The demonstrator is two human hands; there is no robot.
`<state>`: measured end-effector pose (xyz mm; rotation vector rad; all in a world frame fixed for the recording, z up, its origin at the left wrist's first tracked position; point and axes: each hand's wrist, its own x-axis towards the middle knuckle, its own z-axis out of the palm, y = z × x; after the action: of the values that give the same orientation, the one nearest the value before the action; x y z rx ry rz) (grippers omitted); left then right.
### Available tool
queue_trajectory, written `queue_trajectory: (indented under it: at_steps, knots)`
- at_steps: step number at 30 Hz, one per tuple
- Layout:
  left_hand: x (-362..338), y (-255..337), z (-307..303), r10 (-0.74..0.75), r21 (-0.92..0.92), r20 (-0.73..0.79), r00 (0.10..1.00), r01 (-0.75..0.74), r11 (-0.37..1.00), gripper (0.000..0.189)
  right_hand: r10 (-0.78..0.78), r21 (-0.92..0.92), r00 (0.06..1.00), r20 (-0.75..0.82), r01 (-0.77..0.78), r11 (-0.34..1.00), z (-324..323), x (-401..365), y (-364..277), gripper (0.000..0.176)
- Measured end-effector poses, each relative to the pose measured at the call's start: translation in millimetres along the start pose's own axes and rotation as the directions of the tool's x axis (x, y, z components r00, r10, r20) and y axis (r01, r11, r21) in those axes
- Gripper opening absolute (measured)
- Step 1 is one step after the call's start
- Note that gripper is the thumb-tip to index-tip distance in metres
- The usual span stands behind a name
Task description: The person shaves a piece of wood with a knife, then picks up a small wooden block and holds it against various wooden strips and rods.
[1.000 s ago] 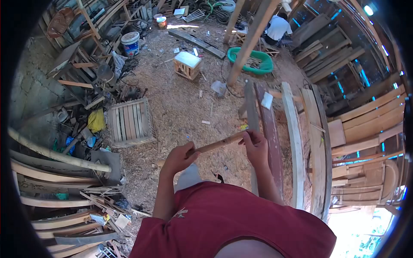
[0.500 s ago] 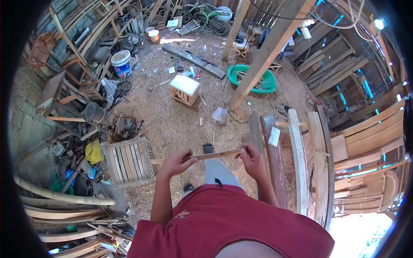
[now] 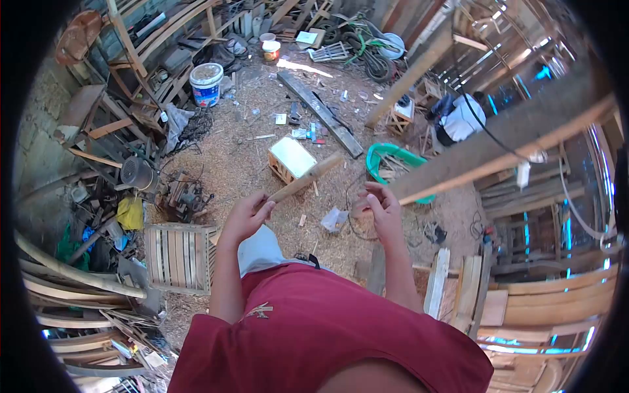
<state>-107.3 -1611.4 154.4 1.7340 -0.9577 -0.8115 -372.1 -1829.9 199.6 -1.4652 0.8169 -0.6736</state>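
My left hand [image 3: 247, 219] grips one end of a wooden strip [image 3: 306, 178], thumb on top. The strip slants up and away to the right, and its far end is free. My right hand [image 3: 381, 208] is apart from the strip, its fingers loosely spread with nothing in them. Beyond the strip stands a small slatted wooden stool [image 3: 293, 157] with a pale top, partly overlapped by the strip in view. A larger slatted wooden piece [image 3: 177, 259] is on the floor to the left of my left hand.
A wooden beam [image 3: 511, 137] crosses the right side, near a green tub [image 3: 375, 157] of wood scraps. A plank [image 3: 321, 116] and a paint bucket [image 3: 206, 84] are farther off. Another person [image 3: 464, 120] crouches at the back right. Boards [image 3: 438, 281] lie at my right.
My right hand has let go of the strip. My left hand has turned it from level across my body to slanting forward and right. The view has swung to the right.
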Motion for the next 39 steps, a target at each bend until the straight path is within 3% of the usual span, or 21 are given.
queue_trajectory:
  at_steps: [3, 6, 9, 12, 15, 20, 23, 24, 26, 31, 34, 39]
  knots:
    - [54.8, -25.7, -26.1, -0.042, -0.131, -0.049, 0.998, 0.035, 0.991, 0.020, 0.112, -0.033, 0.994, 0.002, -0.112, 0.993, 14.3, 61.5, 17.5, 0.029]
    - [117.1, -38.8, -65.3, -0.141, -0.047, -0.041, 0.989, 0.139, 0.989, 0.022, 0.155, -0.039, 0.988, 0.015, -0.155, 0.987, 34.8, 116.4, 38.4, 0.025]
    - [196.5, -82.9, -94.2, -0.152, -0.154, -0.050, 0.987, 0.143, 0.978, 0.026, 0.184, -0.089, 0.983, -0.019, -0.185, 0.979, 60.1, 165.1, 48.7, 0.025]
    - [279.9, -104.4, -122.9, -0.229, -0.106, -0.053, 0.972, 0.222, 0.969, 0.027, 0.256, -0.148, 0.962, -0.092, -0.267, 0.952, 88.2, 210.6, 35.5, 0.028]
    - [361.3, -118.2, -147.3, -0.168, 0.012, 0.015, 0.986, 0.168, 0.986, 0.032, 0.187, -0.200, 0.976, -0.110, -0.206, 0.958, 112.4, 247.4, 14.5, 0.029]
    - [461.7, -99.6, -172.0, -0.151, -0.154, 0.221, 0.963, 0.188, 0.970, 0.032, 0.224, -0.275, 0.951, -0.212, -0.278, 0.921, 132.6, 274.4, 10.0, 0.031]
    - [490.8, -82.8, -182.3, -0.246, -0.240, 0.271, 0.930, 0.313, 0.919, 0.031, 0.222, -0.244, 0.947, -0.230, -0.277, 0.929, 140.7, 293.5, 20.0, 0.031]
    - [501.2, -85.2, -184.3, -0.196, -0.218, 0.282, 0.939, 0.262, 0.940, 0.032, 0.218, -0.253, 0.947, -0.234, -0.276, 0.927, 142.0, 300.3, 22.6, 0.031]
    - [511.2, -85.0, -188.2, -0.224, -0.204, 0.338, 0.914, 0.304, 0.931, 0.033, 0.262, -0.187, 0.935, -0.240, -0.310, 0.932, 149.7, 315.3, 19.4, 0.030]
    - [527.1, -80.5, -184.7, -0.203, -0.256, 0.408, 0.890, 0.325, 0.910, 0.027, 0.195, -0.335, 0.954, -0.226, -0.264, 0.904, 156.5, 363.7, 9.8, 0.027]
    - [535.5, -76.3, -178.3, -0.218, -0.305, 0.367, 0.904, 0.339, 0.890, 0.022, 0.200, -0.376, 0.962, -0.185, -0.257, 0.890, 157.6, 388.9, -11.8, 0.027]
    - [568.6, -113.6, -164.0, -0.339, -0.423, 0.088, 0.937, 0.343, 0.839, 0.019, 0.186, -0.370, 0.969, -0.164, -0.235, 0.899, 119.4, 429.3, 21.0, 0.029]
